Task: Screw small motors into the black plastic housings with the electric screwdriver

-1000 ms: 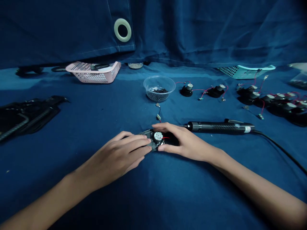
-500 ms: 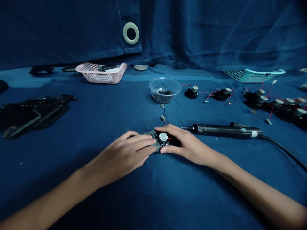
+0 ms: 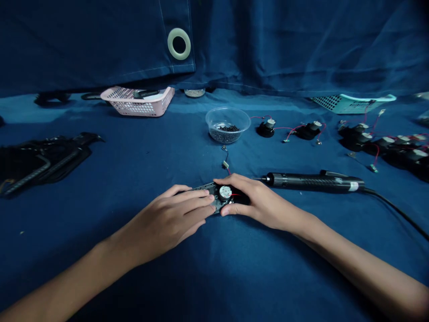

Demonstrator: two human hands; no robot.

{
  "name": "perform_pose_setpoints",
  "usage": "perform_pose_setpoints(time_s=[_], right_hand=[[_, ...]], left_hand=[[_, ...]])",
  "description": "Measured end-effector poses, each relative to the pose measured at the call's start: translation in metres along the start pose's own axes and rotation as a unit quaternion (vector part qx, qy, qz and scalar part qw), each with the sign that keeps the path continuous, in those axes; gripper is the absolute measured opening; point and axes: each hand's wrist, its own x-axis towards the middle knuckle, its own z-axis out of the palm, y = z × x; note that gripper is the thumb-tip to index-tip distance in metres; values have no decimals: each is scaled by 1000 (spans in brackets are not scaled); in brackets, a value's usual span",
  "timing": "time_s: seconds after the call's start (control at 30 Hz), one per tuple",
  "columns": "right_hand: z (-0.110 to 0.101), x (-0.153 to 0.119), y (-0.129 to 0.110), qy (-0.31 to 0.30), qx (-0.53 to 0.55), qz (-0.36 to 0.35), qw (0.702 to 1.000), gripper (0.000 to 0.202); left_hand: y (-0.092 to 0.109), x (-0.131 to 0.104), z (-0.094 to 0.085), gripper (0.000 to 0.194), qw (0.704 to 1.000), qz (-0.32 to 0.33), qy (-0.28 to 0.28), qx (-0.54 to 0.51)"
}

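Low on the cloth in front of me lies a dark grey plastic housing (image 3: 214,202). My left hand (image 3: 177,214) rests over its left part with fingers pressed along it, hiding most of it. A small round silver motor (image 3: 225,193) with red wire sits on the housing's right end. My right hand (image 3: 250,199) curves around the motor's black mount, thumb at the near side and fingers at the far side. From beneath the right fingers a wire leads to a small connector (image 3: 225,165). Just past that hand lies a black electric screwdriver (image 3: 311,182), its bit pointing left.
A clear bowl of small dark screws (image 3: 228,126) stands ahead. Several black motor units with red wires (image 3: 385,142) lie at the right. Black plastic parts (image 3: 47,158) lie at the left. A pink basket (image 3: 144,107) and a green basket (image 3: 358,106) stand near the hanging blue curtain (image 3: 284,44).
The whole view has shifted slightly, so things appear a little further left. Both hands keep the same hold on the housing and motor mount.
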Motion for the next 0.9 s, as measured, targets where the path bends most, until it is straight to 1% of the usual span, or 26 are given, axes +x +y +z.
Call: perform_pose_setpoints(time_s=[0.37,0.6,0.73,0.8,0.9], right_hand=[[-2,2,1,0,-1,1,1000,64],[2,1,2,-6,20,10,1000,62],[3,0,3,-9,29,28,999,63],[3,0,4,-12,35,25,999,64],[1,0,5,-5,49,9,999,64]], left_hand=[[2,3,0,27,1000,-2,4,12],[1,4,2,26,1000,7,3,26],[0,3,3,30,999,22,-8,33],[0,2,1,32,999,24,-12,31],[-1,2,-2,31,999,30,-2,29]])
